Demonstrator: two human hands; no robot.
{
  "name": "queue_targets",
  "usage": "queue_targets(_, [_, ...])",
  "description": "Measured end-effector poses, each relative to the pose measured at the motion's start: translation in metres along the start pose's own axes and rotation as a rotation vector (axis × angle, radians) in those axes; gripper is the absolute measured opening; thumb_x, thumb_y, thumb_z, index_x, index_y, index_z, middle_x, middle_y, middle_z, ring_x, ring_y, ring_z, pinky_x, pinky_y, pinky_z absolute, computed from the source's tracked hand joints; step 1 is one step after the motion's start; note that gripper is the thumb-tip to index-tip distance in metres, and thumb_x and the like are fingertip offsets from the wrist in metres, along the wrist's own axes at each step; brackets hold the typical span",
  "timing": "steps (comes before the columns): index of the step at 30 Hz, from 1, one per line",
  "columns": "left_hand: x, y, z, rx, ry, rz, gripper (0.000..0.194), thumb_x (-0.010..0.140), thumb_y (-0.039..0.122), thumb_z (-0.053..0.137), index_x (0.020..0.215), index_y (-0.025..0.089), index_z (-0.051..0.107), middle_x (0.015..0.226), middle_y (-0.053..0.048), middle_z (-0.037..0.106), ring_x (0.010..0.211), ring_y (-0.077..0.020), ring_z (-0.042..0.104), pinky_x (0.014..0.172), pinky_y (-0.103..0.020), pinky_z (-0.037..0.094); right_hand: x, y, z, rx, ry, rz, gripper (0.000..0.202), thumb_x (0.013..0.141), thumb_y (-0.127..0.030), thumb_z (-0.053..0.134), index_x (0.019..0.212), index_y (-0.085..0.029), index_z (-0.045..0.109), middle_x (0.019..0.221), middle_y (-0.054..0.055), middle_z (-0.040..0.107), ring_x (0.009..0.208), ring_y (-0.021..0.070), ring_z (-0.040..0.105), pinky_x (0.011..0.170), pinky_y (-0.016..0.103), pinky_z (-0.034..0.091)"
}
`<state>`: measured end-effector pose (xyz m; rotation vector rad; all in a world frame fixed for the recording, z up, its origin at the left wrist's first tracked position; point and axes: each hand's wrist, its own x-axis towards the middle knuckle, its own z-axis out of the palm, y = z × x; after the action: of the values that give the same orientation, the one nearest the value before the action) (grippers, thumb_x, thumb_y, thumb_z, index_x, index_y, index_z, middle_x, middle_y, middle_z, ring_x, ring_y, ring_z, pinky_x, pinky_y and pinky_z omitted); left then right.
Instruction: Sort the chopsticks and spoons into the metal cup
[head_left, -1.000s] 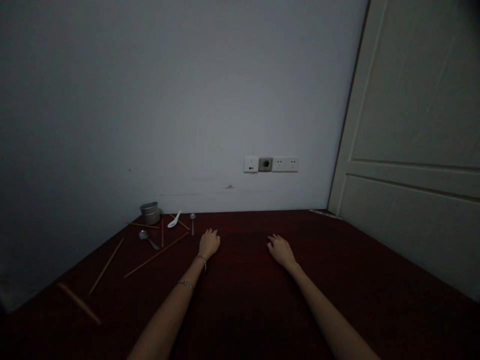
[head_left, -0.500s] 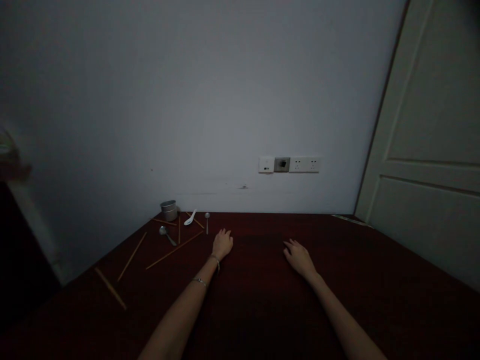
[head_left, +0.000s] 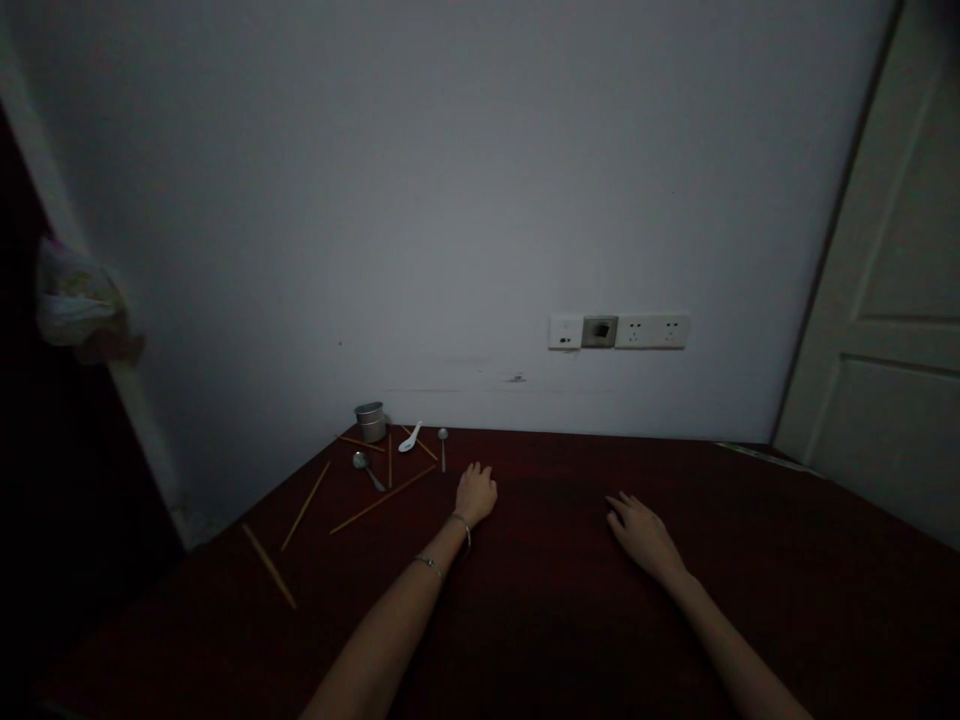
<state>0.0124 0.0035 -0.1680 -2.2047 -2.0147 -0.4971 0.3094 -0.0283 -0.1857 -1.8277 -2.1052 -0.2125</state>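
My left hand (head_left: 475, 494) rests palm down on the dark red table (head_left: 555, 560), fingers apart, holding nothing. Nearest to it are a small metal spoon (head_left: 443, 450) and a long chopstick (head_left: 382, 499), neither touched. Further right, my right hand (head_left: 643, 536) lies on the tabletop with its fingers spread and nothing in it. At the back left stand a metal cup (head_left: 370, 422), a white spoon (head_left: 410, 438) and a larger metal spoon (head_left: 367, 470). Several chopsticks lie scattered around them, one (head_left: 270, 567) closest to the left front.
A pale wall (head_left: 465, 220) with sockets (head_left: 651, 331) rises behind the table. On the right is a panelled door (head_left: 892, 300). At the far left a plastic bag (head_left: 75, 300) hangs beside a dark surface. A strip (head_left: 769, 458) lies along the back right edge.
The view has turned left, so the whole scene sits further right and the plastic bag shows more fully. Both hands remain resting on the table.
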Motion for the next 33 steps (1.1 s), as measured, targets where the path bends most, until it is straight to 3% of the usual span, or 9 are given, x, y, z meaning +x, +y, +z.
queue_targets(25, [-0.005,0.004,-0.005,-0.069,-0.05,-0.042,0.043,0.084,0.025,0.033,0.121,0.008,0.047,0.132,-0.019,0.041,0.126,-0.0283,0.032,0.101,-0.041,0.027,0.009,0.016,0.023,-0.014,0.025,-0.03,0.048,0.081,-0.032,0.035,0.115,-0.007,0.059,0.122,0.018,0.054,0.116,0.0301,0.047,0.098,0.041,0.035])
queue_targets(30, [-0.001,-0.002,-0.023,-0.14,-0.174,0.05,0.045,0.08,0.023,0.04,0.119,0.002,0.047,0.124,-0.021,0.047,0.12,-0.0261,0.04,0.1,-0.035,0.031,0.015,0.0,0.01,0.116,0.013,-0.12,0.047,0.08,-0.03,0.035,0.113,-0.005,0.059,0.115,0.017,0.059,0.106,0.0269,0.055,0.095,0.039,0.04])
queue_targets(33, [-0.007,-0.005,-0.049,-0.168,-0.146,0.21,0.043,0.078,0.021,0.042,0.118,0.007,0.05,0.12,-0.015,0.052,0.112,-0.0216,0.047,0.095,-0.03,0.037,0.02,-0.027,-0.005,0.232,0.013,-0.238,0.044,0.08,-0.031,0.036,0.111,-0.008,0.06,0.113,0.014,0.061,0.104,0.0246,0.056,0.095,0.038,0.04])
